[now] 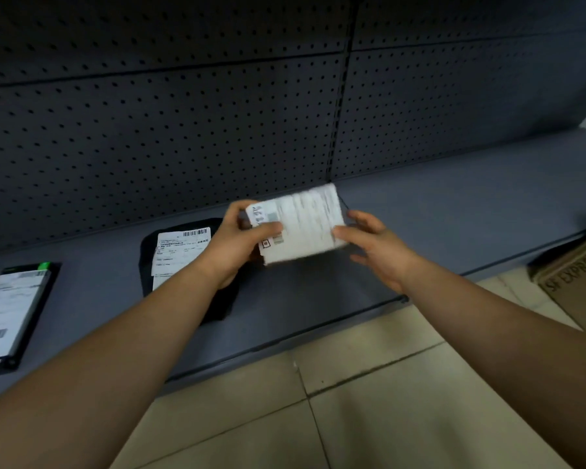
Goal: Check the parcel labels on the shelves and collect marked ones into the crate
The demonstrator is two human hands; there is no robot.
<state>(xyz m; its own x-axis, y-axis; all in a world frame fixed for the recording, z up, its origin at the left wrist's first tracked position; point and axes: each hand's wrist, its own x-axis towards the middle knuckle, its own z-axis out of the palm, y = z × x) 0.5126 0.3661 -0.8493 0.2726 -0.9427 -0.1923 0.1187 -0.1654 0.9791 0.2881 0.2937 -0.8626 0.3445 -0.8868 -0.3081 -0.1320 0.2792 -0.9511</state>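
The print on the white parcel (298, 225) is motion-blurred and cannot be read; only handwritten marks near its left corner and a small red-and-black symbol at its near-left edge can be made out. The left-hand parcel (9, 309) is cut off by the frame edge. The cardboard box (579, 279) at far right is also cut off, with partial lettering visible.

The left hand (237, 242) grasps the white parcel at its left end, thumb across the top face, fingers curled behind. The right hand (376, 248) touches the parcel's right edge with the thumb on top; the remaining fingers are loosely extended below, and their contact cannot be determined.

The white parcel is held above the grey shelf (454, 211), tilted, label side up. A black parcel (183, 258) with a white barcode label lies on the shelf just left of the left hand, partly hidden by the forearm.
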